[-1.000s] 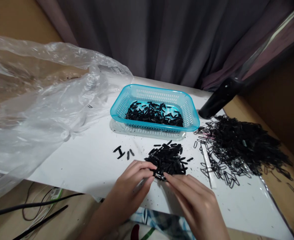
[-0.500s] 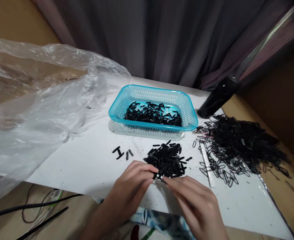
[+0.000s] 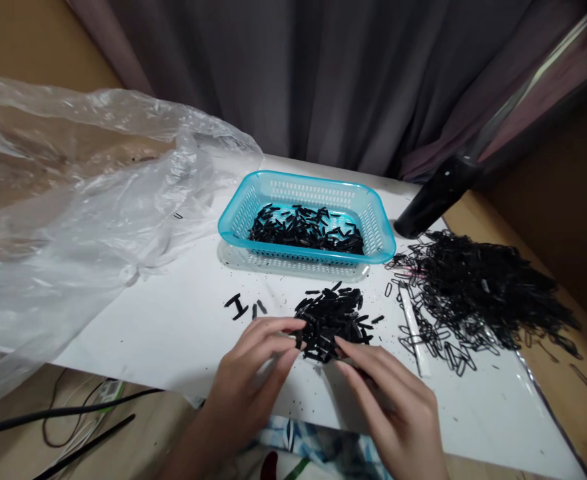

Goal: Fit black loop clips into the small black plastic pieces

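A heap of small flat black strips (image 3: 330, 313) with rough edges lies on the white tabletop. At its left edge my left hand (image 3: 258, 360) pinches one small dark strip (image 3: 299, 341) between fingertips and thumb. My right hand (image 3: 390, 390) is at the heap's front right, thumb and fingers apart, with fingertips touching or just over the strips; whether a strip lies beneath them is hard to see. Behind the heap stands a blue slotted plastic basket (image 3: 230, 231) with many similar strips inside. Left of the heap, several strips (image 3: 236, 307) lie apart, some forming an H shape.
A large tangle of thin black wire-like loops (image 3: 493, 287) covers the right side, with a white strip (image 3: 413, 330) beside it. A black cylindrical object (image 3: 436, 197) leans at the back right. Crumpled clear plastic (image 3: 123, 193) spreads over the left. Cables (image 3: 63, 410) hang below the table edge.
My hands, fingertips close together before, have moved apart, the left one to the left. My right thumb has spread from its fingers. The basket and the loops have stayed put.
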`<state>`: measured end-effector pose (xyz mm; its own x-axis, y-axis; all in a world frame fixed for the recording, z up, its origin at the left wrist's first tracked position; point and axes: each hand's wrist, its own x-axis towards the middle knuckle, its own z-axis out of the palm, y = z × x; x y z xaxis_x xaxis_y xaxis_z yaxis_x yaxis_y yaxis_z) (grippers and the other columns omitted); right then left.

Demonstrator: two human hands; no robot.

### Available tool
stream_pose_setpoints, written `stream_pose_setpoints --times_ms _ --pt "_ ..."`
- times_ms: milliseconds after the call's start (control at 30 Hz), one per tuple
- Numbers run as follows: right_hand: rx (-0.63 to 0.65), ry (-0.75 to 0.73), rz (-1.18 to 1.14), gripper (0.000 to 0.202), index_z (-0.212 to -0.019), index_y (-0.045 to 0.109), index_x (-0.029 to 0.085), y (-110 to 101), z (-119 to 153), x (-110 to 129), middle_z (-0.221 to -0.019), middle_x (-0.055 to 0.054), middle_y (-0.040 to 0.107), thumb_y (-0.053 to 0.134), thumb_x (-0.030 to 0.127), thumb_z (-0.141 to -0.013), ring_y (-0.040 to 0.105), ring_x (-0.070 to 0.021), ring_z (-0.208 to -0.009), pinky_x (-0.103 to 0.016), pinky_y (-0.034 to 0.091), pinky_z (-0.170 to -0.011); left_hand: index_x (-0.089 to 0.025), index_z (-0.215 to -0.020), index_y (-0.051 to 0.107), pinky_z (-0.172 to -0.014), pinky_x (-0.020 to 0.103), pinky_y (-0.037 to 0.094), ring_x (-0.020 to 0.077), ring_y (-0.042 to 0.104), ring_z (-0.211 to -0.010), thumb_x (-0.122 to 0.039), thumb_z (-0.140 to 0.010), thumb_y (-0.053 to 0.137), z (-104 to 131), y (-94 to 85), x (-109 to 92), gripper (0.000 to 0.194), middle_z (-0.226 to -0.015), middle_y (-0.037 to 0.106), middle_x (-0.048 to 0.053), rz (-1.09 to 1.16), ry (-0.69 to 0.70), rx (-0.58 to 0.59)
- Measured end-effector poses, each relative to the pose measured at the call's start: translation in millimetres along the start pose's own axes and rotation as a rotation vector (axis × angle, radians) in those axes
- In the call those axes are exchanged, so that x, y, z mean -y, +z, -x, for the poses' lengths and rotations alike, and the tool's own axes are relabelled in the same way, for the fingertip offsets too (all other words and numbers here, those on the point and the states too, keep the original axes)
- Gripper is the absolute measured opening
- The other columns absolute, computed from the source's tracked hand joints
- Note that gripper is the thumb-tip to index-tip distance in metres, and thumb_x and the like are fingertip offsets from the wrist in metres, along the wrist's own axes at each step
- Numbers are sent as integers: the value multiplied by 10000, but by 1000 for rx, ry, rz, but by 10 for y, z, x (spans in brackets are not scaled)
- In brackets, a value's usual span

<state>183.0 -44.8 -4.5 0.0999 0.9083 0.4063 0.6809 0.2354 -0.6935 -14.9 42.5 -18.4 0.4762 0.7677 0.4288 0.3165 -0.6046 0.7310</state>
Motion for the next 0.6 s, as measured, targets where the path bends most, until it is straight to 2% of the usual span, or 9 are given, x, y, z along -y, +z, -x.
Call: stream_pose_setpoints --times_ms 133,233,300,400,500,600 --pt "-62 61 54 282 -1219 679 278 -10 49 -80 -1134 -1 776 606 168 -970 737 -154 -1002 -249 606 -860 -230 -924 660 -988 387 459 238 637 -1131 -143 -951 577 8 -135 156 124 -1189 692 76 -282 -53 -225" --pt "-56 118 51 262 -1203 682 293 -35 101 -130 -1131 2 775 618 201 -967 744 -161 -988 -258 616 -837 -220 -827 641 -992 487 406 308 630 -1120 -216 -951 607 -10 -304 295 129 -1185 696 111 -507 -118 -279" --pt "-41 122 39 259 -1203 680 298 -52 125 -146 -1122 2 776 619 208 -967 749 -163 -974 -261 621 -820 -221 -769 601 -964 480 411 312 629 -1104 -232 -953 609 -24 -380 317 184 -1173 694 118 -538 -125 -274" --pt "-22 116 28 259 -1204 677 301 -77 135 -145 -1114 5 777 620 212 -968 752 -158 -966 -249 623 -813 -232 -819 599 -929 422 438 269 638 -1066 -191 -948 605 -30 -360 219 135 -1115 695 88 -445 -10 -170" --pt "7 95 29 245 -1188 683 292 -107 128 -131 -1098 10 782 620 209 -966 755 -144 -959 -218 620 -813 -258 -917 647 -987 420 407 255 621 -1099 -190 -933 630 -21 -197 76 72 -1122 703 52 -390 83 3" --pt "28 76 22 234 -1179 685 280 -133 124 -120 -1068 13 786 623 211 -965 758 -133 -934 -192 617 -803 -273 -1051 673 -1059 467 347 267 609 -1165 -211 -931 649 -20 -12 12 138 -1238 695 62 -387 120 102"
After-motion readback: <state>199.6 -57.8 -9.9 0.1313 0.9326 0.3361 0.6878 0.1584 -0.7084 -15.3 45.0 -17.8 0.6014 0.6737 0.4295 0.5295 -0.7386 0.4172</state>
